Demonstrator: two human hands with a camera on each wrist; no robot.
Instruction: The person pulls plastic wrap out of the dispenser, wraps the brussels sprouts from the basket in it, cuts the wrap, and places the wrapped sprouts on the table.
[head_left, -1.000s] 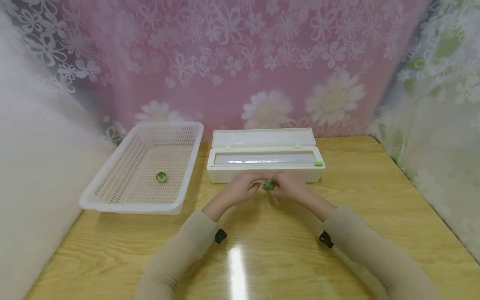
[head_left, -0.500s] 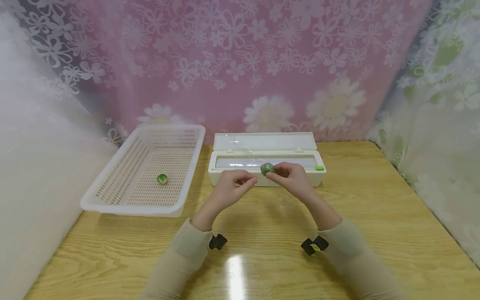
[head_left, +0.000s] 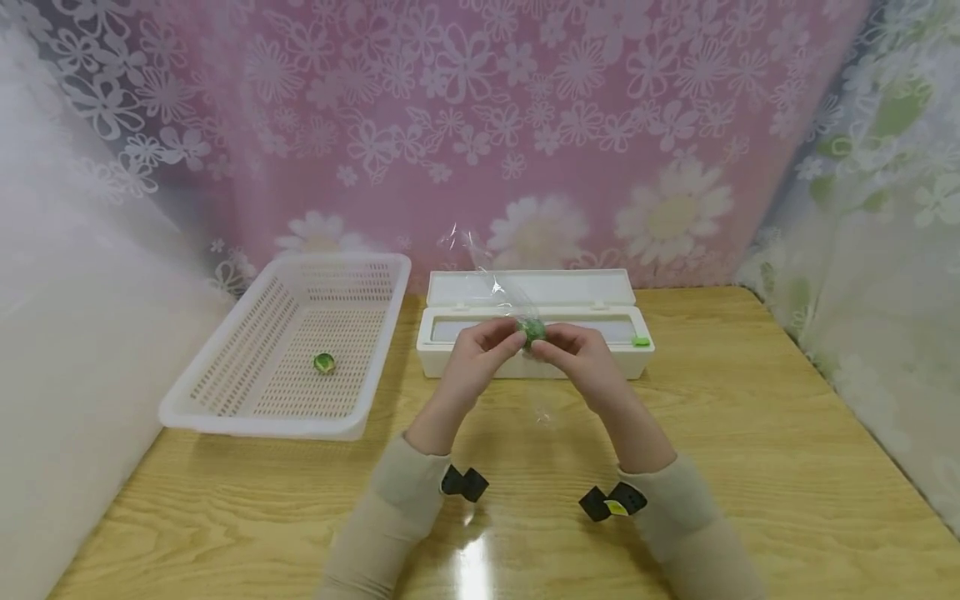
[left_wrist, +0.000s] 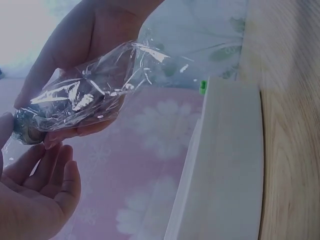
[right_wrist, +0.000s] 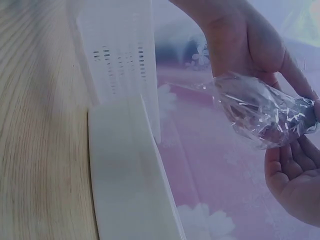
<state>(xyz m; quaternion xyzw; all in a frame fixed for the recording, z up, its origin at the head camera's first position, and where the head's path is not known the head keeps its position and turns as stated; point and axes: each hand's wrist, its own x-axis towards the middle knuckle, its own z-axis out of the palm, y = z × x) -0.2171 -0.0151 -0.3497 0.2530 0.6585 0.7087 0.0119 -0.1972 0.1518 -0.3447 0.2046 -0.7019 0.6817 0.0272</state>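
A green Brussels sprout (head_left: pixel 532 331) is held up between both hands, in front of the white cling film box (head_left: pixel 438 362). Clear cling film (left_wrist: pixel 80 97) wraps it, with loose crinkled ends trailing above and below. My left hand (head_left: pixel 474 358) pinches the sprout's left side between thumb and fingers. On the other side my right hand (head_left: pixel 587 360) grips it with thumb and fingertips. In the right wrist view the bunched film (right_wrist: pixel 265 112) hides most of the sprout.
The box's lid (head_left: pixel 528 288) stands raised at the back, and a green slider (head_left: pixel 641 342) sits at its right end. To the left, a white perforated basket (head_left: pixel 360 404) contains another Brussels sprout (head_left: pixel 324 363). A floral curtain (head_left: pixel 420 192) hangs behind the wooden table (head_left: pixel 750 433).
Both hands rose with the wrapped sprout. The left hand came away from it, then returned to pinch it again. Loose film now stands up above the sprout.
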